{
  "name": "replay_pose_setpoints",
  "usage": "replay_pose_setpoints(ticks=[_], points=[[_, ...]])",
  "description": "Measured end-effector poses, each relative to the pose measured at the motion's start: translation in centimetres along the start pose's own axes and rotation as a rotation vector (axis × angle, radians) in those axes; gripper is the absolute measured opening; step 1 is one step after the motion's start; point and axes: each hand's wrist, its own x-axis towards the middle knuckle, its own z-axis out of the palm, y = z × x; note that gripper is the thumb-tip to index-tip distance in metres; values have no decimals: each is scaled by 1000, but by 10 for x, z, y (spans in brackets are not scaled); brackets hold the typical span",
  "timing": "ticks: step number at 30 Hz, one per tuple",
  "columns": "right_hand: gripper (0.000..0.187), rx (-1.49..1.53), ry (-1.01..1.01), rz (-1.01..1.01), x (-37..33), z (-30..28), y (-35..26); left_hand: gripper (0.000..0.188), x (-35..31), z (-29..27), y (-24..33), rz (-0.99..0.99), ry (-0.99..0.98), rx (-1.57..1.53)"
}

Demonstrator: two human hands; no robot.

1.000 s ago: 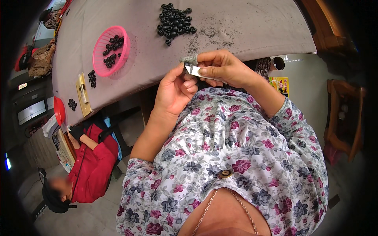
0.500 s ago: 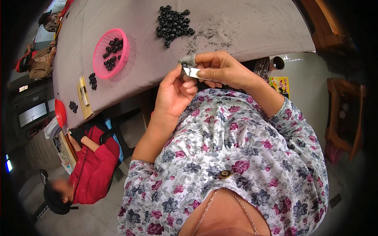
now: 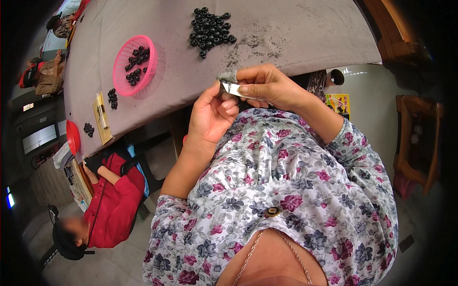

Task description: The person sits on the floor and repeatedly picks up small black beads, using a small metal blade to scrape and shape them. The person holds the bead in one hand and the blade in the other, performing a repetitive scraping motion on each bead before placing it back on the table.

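Pinching a flat white tool [image 3: 232,89], right hand [image 3: 276,86] beside left hand [image 3: 208,117]

Straight beyond the left hand [image 3: 208,113], a bead pile [image 3: 210,32] on the table [image 3: 176,66]; ahead-left of that hand, the basket [image 3: 154,61], beads [image 3: 139,57] inside, another cluster [image 3: 112,98] beside it.

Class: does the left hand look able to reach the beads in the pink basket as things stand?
Probably yes: the pink basket is open-topped with only tablecloth between, though the left hand looks busy at the white strip.
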Motion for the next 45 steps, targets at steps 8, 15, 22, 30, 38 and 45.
replay_pose_setpoints(ticks=[8, 15, 22, 30, 38, 45], points=[[17, 107, 54, 50, 1, 1, 3, 18, 1, -4, 0, -13, -23, -19], [19, 120, 14, 40, 4, -1, 6, 17, 1, -6, 0, -17, -20, -45], [16, 99, 83, 8, 2, -6, 9, 7, -14, 8, 68, 617, 104, 488], [16, 65, 112, 14, 4, -3, 4, 24, 1, -6, 164, 1145, 722, 1764], [17, 26, 158, 17, 3, -1, 1, 37, 51, 9, 84, 975, 514, 1902], [17, 1, 156, 21, 2, -4, 2, 36, 57, 7, 73, 930, 504, 2042]])
